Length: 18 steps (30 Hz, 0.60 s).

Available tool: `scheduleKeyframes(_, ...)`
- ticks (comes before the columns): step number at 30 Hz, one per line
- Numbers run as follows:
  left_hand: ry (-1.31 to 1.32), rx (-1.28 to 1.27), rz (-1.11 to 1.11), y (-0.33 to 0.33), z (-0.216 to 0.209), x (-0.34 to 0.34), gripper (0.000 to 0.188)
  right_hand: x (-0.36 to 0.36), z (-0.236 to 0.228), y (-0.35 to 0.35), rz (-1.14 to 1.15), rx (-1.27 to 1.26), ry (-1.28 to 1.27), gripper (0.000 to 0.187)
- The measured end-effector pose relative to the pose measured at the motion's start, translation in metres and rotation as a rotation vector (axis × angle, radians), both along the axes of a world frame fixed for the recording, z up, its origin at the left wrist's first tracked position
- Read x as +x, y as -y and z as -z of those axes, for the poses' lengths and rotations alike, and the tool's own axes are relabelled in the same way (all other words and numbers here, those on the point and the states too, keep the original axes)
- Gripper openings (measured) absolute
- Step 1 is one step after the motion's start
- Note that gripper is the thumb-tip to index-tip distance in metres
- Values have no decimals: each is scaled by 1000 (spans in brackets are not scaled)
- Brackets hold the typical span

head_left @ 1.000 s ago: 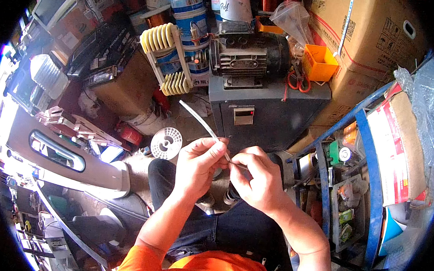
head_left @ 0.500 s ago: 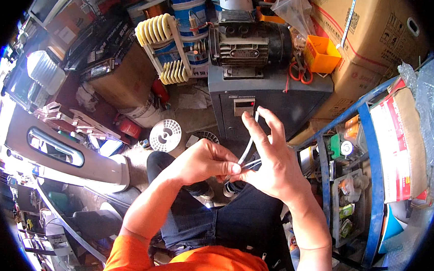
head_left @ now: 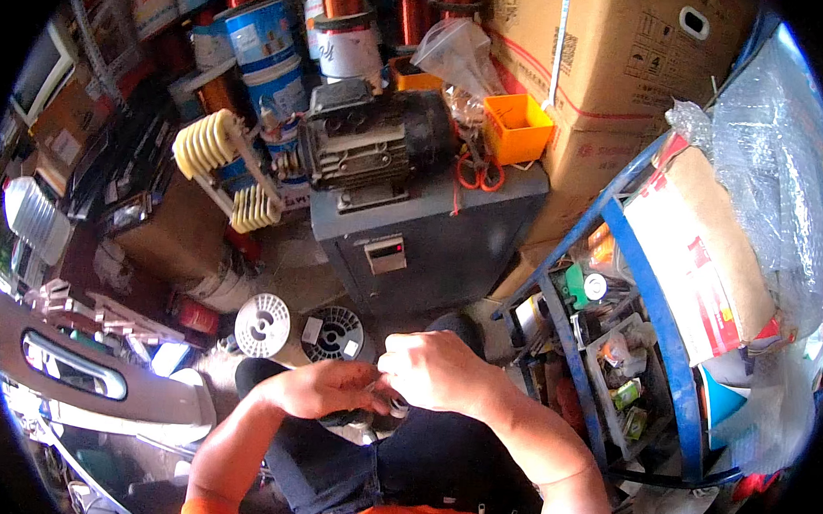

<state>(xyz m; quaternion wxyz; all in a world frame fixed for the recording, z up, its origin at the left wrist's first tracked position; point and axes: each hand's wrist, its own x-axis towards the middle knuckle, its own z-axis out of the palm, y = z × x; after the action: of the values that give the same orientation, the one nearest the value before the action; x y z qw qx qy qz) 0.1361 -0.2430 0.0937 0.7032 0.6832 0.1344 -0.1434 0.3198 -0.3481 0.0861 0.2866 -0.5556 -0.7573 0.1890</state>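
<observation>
Over my lap, my left hand [head_left: 330,388] and my right hand [head_left: 433,370] are close together, almost touching. The fingers of the right hand are curled tightly inward, and the left hand reaches in from the side with its fingers bent. A thin white cord [head_left: 398,407] is held between them; only a small curled white bit shows below the fingers, and the hands hide the rest. Just beyond the hands stand a white slotted spool [head_left: 263,326] and a black spool [head_left: 333,335] on the floor.
Ahead is a grey cabinet [head_left: 439,258] bearing an electric motor [head_left: 371,139], orange-handled scissors [head_left: 480,174] and a yellow bin [head_left: 517,129]. Cream coils [head_left: 205,142] stick out beside the motor. A blue-framed rack [head_left: 662,312] stands at right, a white panel [head_left: 98,371] at left.
Both hands have dropped lower and drawn together. The right hand's raised, spread fingers have curled in, and the stretched white loop is now mostly hidden. My view has swung to the right.
</observation>
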Motion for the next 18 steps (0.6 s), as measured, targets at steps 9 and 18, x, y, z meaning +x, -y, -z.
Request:
scheduleKeyframes(9,-202,-474,-699,11,49,4,29,78,-2,-63,320,141,-220,15)
scheduleKeyframes(18,-1,-714,-849,26,70,4,19,183,3,-159,1017,-241,202,29)
